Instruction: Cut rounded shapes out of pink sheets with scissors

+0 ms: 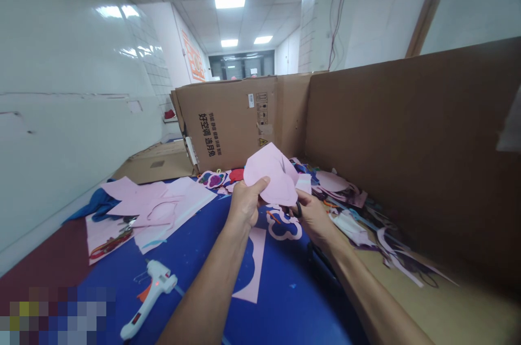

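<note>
My left hand (244, 206) is closed on a pink sheet (271, 174), thumb on its face and the other fingers behind it. The sheet is held up in front of me, partly rounded, with a slit near its upper right. My right hand (315, 220) is closed around scissors (299, 209) at the sheet's lower right edge. Only their dark handle shows; the blades are hidden. Below the hands, a scalloped pink outline piece (280, 231) lies on the blue table (285, 291). Beside my left forearm lies a pink offcut (256, 269) with a curved cut-out.
A white glue gun (152, 293) lies at the front left. Pink sheets (163, 204) and a blue cloth (100, 205) are further left. Cardboard panels (236, 122) stand at the back and right. Scraps (358, 231) are heaped along the right side.
</note>
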`<state>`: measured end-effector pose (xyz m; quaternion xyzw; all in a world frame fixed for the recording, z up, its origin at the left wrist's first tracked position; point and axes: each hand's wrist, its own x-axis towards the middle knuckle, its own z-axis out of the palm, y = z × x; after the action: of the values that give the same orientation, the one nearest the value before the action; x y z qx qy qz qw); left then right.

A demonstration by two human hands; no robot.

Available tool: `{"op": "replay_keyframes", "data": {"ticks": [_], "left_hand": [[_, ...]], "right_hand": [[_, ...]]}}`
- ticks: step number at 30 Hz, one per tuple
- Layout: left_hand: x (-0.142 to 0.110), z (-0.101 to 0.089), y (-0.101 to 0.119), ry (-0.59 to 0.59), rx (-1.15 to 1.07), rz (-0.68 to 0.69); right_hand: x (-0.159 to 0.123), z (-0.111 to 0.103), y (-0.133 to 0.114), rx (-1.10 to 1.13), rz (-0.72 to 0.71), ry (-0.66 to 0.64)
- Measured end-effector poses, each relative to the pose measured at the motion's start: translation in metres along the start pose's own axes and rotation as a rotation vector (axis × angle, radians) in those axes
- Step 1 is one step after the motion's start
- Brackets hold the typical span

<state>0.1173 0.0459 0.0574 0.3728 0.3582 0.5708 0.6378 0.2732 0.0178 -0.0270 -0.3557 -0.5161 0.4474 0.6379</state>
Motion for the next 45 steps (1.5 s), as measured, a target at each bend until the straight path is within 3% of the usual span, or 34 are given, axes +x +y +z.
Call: {"op": "replay_keyframes", "data": {"ticks": [45], "left_hand": [[-0.003,0.006,-0.011,0.018,0.000,0.011]], "right_hand": [[0.002,-0.001,0.014,-0.045,-0.111,0.069]]}}
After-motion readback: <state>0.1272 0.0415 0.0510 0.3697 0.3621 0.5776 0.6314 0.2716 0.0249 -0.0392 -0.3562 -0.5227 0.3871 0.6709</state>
